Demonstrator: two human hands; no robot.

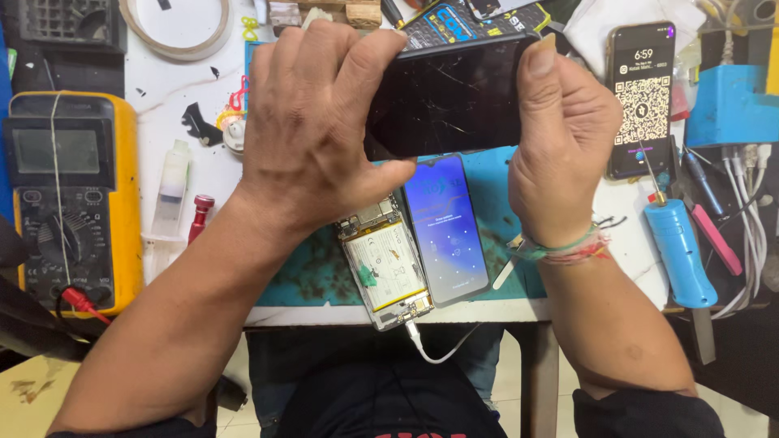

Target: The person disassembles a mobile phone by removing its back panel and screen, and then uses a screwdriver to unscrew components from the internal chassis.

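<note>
Both my hands hold a black phone (446, 101) with a cracked, dark screen, lifted above the bench. My left hand (312, 122) wraps its left end, fingers over the top edge and thumb under. My right hand (560, 146) grips its right end, with a fingertip at the upper right corner. Below it on the blue mat (316, 280) lies an opened phone body (385, 264) showing its battery, with a white cable plugged into its lower end. Beside that, a lit blue display panel (446, 231) rests face up.
A yellow multimeter (69, 199) sits at the left with a red probe lead. Another phone (641, 97) with a lit screen lies at the right, near a blue-handled tool (680, 251) and white cables (751, 211). A tape roll (174, 28), small bottle (172, 191) and red tool (199, 215) lie on the white bench.
</note>
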